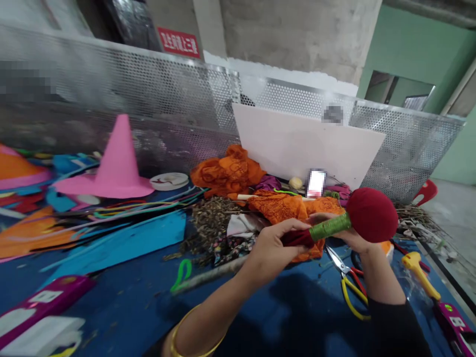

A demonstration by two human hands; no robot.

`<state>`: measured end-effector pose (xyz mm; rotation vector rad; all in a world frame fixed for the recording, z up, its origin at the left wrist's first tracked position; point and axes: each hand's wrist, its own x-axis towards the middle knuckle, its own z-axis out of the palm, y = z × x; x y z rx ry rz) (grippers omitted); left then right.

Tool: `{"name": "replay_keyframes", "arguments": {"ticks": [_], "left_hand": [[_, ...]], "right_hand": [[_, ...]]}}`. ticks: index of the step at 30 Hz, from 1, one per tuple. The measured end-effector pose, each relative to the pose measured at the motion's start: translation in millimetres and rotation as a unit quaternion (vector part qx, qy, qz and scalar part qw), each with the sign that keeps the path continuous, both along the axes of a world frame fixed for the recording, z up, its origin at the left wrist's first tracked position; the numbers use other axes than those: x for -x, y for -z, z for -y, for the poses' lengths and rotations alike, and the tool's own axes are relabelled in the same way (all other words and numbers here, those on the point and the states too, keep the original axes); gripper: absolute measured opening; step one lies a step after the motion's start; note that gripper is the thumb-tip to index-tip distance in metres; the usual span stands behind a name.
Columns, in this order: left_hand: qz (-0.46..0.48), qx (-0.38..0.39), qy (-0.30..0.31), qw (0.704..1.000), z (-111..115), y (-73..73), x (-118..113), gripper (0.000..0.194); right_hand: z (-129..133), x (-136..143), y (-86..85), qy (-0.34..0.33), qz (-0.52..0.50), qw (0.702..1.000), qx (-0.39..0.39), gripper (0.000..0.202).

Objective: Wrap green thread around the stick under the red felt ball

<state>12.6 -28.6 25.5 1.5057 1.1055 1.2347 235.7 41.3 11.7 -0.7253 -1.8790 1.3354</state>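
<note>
My left hand is closed around the gathered dark red cloth tail of a cloth-covered ball. The ball is round and smooth, at the right end of the piece. Green string or tape is wrapped tightly around its neck. My right hand grips the neck from behind, just under the ball, its fingers partly hidden. Below my left hand lies a thin stick with a green loop at its end. Scissors with red and yellow handles lie open below my right hand.
Orange cloth and dry twigs lie beyond my hands. A pink pointed hat stands left, near blue sheets. A phone leans against a white board. At right is a yellow-handled tool.
</note>
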Motion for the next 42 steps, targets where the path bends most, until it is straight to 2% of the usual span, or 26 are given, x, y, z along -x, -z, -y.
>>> {"name": "replay_keyframes", "arguments": {"ticks": [2,4,7,11,15,17,19,22,26,29,34,38,42], "left_hand": [[0.05,0.022,0.006,0.998,-2.4,-2.8,1.6,0.031],[0.099,0.038,0.022,0.994,-5.3,-5.1,4.5,0.033],[0.15,0.058,0.048,0.986,-8.6,-9.0,11.8,0.033],[0.168,0.093,0.071,0.979,-10.4,-13.7,26.9,0.037],[0.189,0.132,0.087,0.969,-12.0,-15.8,38.6,0.043],[0.194,0.154,0.104,0.963,-13.5,-15.2,39.3,0.045],[0.194,0.179,0.125,0.956,-15.8,-12.5,36.8,0.045],[0.192,0.205,0.145,0.949,-20.3,-5.7,31.4,0.046],[0.188,0.221,0.166,0.942,-25.4,0.3,28.7,0.042],[0.182,0.224,0.173,0.942,-26.9,0.5,28.6,0.039],[0.157,0.201,0.125,0.959,-26.0,3.7,20.3,0.045],[0.119,0.126,0.066,0.983,-24.0,9.4,7.1,0.039],[0.049,0.06,0.014,0.997,-26.8,20.6,-1.3,0.034]], "right_hand": [[6.3,18.9,2.1,-0.059,-0.025,0.998,0.011,0.046],[12.8,34.7,3.8,-0.076,-0.045,0.996,0.018,0.044],[23.1,47.5,1.0,-0.017,-0.026,1.0,-0.005,0.029],[40.0,50.8,-11.0,0.08,-0.035,0.991,-0.097,0.035],[57.8,57.0,-10.9,0.135,-0.12,0.958,-0.224,0.028],[63.3,63.1,-4.2,0.146,-0.172,0.943,-0.246,0.03],[65.8,69.9,2.0,0.171,-0.23,0.932,-0.225,0.032],[65.6,78.1,3.4,0.198,-0.32,0.916,-0.138,0.033],[62.9,82.8,-5.5,0.153,-0.387,0.909,-0.013,0.038],[60.6,84.1,-8.6,0.141,-0.375,0.915,0.055,0.046],[59.1,83.3,-7.4,0.179,-0.353,0.905,0.156,0.035],[61.3,80.4,-8.9,0.216,-0.343,0.891,0.206,0.032],[60.2,82.2,-6.6,0.217,-0.358,0.878,0.234,0.032]]}}
